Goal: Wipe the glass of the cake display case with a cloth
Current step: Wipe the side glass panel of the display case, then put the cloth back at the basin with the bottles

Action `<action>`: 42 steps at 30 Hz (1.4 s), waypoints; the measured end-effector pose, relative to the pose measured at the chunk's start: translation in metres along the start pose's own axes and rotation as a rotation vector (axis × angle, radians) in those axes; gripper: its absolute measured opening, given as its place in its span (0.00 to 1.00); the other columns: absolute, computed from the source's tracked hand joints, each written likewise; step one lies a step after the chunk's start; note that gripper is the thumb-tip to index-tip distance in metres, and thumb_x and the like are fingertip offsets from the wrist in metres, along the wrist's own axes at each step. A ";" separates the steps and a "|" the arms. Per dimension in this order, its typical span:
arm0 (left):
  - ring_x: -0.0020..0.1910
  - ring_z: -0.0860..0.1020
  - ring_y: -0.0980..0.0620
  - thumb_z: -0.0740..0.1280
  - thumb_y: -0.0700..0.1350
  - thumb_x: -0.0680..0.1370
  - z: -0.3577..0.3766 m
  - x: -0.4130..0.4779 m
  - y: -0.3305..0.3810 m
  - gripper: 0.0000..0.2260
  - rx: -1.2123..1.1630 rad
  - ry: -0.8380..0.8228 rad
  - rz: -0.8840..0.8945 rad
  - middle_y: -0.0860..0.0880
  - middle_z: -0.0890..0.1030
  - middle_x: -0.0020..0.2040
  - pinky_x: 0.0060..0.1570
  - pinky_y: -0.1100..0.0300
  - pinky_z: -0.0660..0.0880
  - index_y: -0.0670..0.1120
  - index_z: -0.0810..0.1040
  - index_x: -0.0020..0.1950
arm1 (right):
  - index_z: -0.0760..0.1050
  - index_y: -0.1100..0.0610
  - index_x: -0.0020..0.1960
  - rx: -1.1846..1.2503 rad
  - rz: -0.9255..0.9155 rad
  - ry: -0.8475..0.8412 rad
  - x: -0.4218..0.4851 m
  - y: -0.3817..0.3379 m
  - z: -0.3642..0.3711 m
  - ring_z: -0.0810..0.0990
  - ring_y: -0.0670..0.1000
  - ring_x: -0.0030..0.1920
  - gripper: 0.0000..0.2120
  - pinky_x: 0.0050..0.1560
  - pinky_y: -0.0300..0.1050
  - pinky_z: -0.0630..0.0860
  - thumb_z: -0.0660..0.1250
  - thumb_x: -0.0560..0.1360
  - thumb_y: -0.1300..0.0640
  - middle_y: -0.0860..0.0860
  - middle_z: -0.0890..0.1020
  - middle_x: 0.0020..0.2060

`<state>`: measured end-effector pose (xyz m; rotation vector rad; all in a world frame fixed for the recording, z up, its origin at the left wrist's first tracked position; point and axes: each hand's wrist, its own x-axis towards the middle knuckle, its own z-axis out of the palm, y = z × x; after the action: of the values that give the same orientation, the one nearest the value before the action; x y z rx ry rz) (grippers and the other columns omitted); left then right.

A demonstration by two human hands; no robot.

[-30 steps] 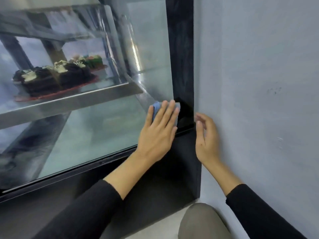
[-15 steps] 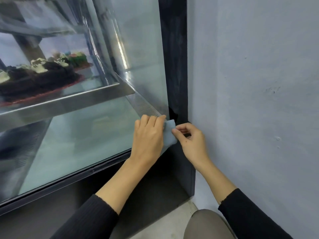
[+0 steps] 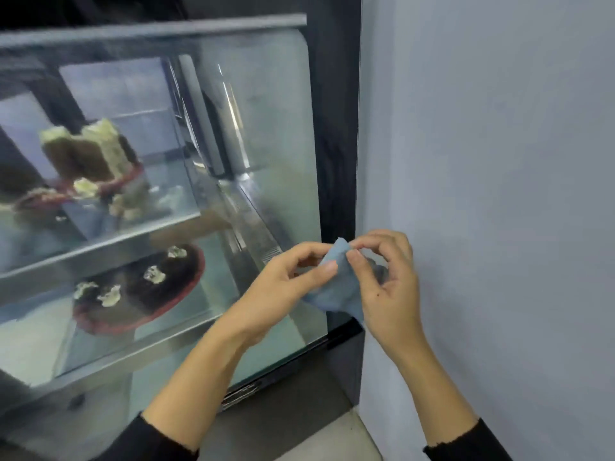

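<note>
**Both hands hold the cloth before the glass**

The left hand [image 3: 283, 284] and the right hand [image 3: 391, 291] each pinch the blue cloth [image 3: 339, 289] with curled fingers [image 3: 327, 268]. The cloth hangs between them, in front of the lower right corner of the glass [image 3: 276, 128], near the grey wall [image 3: 482, 194]. A chocolate cake [image 3: 143, 291] stands on the lower shelf inside.

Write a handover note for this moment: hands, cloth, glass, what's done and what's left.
Left hand: pinches the blue cloth at its left edge.
Right hand: pinches the cloth's top corner.
Cloth: bunched between both hands, in front of the lower right corner of the display case glass, not spread flat against it.
Done: cannot tell how much is wiped; no wiping under way.
Left: probably flatten the cloth, press it to the glass and wipe the pane.
</note>
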<state>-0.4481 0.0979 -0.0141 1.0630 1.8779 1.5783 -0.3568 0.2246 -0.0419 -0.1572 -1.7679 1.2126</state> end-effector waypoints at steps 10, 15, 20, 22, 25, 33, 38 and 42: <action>0.56 0.80 0.48 0.65 0.54 0.77 -0.042 0.007 0.183 0.19 -0.706 -0.204 -0.319 0.44 0.82 0.59 0.56 0.55 0.77 0.43 0.82 0.60 | 0.74 0.53 0.46 -0.068 0.081 -0.139 0.105 -0.187 -0.032 0.77 0.41 0.45 0.06 0.48 0.29 0.70 0.65 0.78 0.63 0.45 0.78 0.42; 0.52 0.81 0.46 0.73 0.34 0.67 -0.057 0.021 0.211 0.30 -0.721 -0.094 -0.267 0.41 0.79 0.59 0.51 0.53 0.81 0.42 0.71 0.69 | 0.75 0.55 0.48 0.030 0.422 -0.136 0.110 -0.227 -0.047 0.77 0.42 0.40 0.04 0.40 0.30 0.72 0.64 0.80 0.56 0.43 0.79 0.40; 0.51 0.81 0.47 0.76 0.31 0.65 -0.041 0.019 0.224 0.30 -0.477 -0.218 -0.165 0.43 0.82 0.53 0.50 0.55 0.81 0.43 0.74 0.65 | 0.81 0.58 0.52 0.126 0.640 -0.031 0.075 -0.244 -0.046 0.84 0.46 0.46 0.17 0.45 0.38 0.79 0.66 0.75 0.44 0.51 0.86 0.45; 0.50 0.82 0.48 0.78 0.33 0.65 -0.027 0.010 0.226 0.30 -0.434 -0.280 -0.207 0.43 0.81 0.55 0.48 0.55 0.81 0.43 0.74 0.65 | 0.81 0.59 0.53 0.127 0.656 0.068 0.052 -0.247 -0.046 0.85 0.51 0.47 0.15 0.47 0.44 0.81 0.67 0.77 0.48 0.56 0.86 0.47; 0.52 0.83 0.46 0.78 0.42 0.68 0.003 -0.004 0.219 0.28 -0.573 -0.295 -0.384 0.38 0.81 0.58 0.53 0.51 0.81 0.40 0.74 0.66 | 0.81 0.57 0.54 0.103 0.661 0.302 0.012 -0.253 -0.049 0.86 0.51 0.46 0.12 0.43 0.42 0.81 0.66 0.79 0.50 0.54 0.86 0.46; 0.63 0.79 0.45 0.60 0.70 0.74 0.108 -0.098 0.165 0.34 -0.406 -0.907 -0.792 0.43 0.82 0.61 0.68 0.49 0.70 0.44 0.80 0.64 | 0.79 0.51 0.59 -0.032 0.667 0.905 -0.116 -0.280 -0.084 0.84 0.47 0.51 0.11 0.49 0.40 0.80 0.63 0.80 0.51 0.49 0.86 0.50; 0.58 0.82 0.42 0.73 0.49 0.73 0.185 -0.168 0.162 0.21 -0.367 -0.982 -0.702 0.38 0.83 0.57 0.58 0.51 0.76 0.36 0.79 0.60 | 0.78 0.52 0.58 -0.125 0.675 1.214 -0.206 -0.307 -0.110 0.85 0.50 0.50 0.10 0.50 0.46 0.82 0.63 0.80 0.52 0.52 0.86 0.49; 0.53 0.84 0.42 0.73 0.42 0.74 0.234 -0.226 0.164 0.12 -0.187 -1.136 -0.594 0.41 0.86 0.50 0.51 0.52 0.80 0.37 0.81 0.55 | 0.79 0.55 0.52 -0.216 0.689 1.492 -0.275 -0.328 -0.130 0.84 0.49 0.46 0.08 0.45 0.43 0.80 0.64 0.80 0.53 0.52 0.85 0.44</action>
<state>-0.0925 0.0669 0.0604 0.8840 1.0515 0.5462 0.0137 -0.0093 0.0486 -1.4574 -0.4582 0.8406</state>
